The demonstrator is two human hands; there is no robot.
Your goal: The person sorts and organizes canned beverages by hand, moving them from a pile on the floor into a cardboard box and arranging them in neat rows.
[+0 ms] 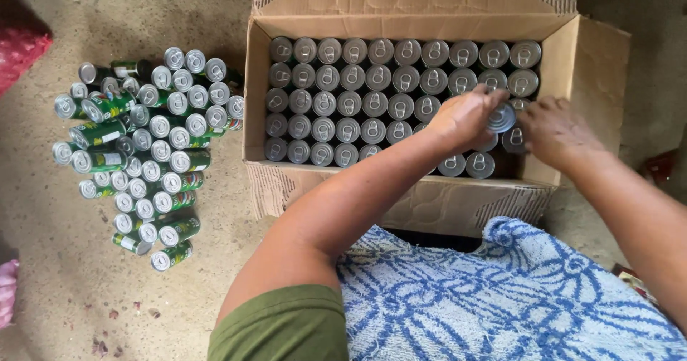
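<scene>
My left hand (465, 118) gripped a silver-topped can (501, 118) in its fingers, lid tilted toward me, axis near upright, above the cardboard box (565, 67); my right hand (554, 132) rested loosely beside.

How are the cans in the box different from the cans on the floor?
The cans in the box stand upright in tidy rows, showing only silver tops; the cans on the floor sit in a loose pile, some tipped over, showing green sides. The left hand and right hand work at the box cans, while the floor cans lie untouched. Both have silver pull-tab tops.
</scene>
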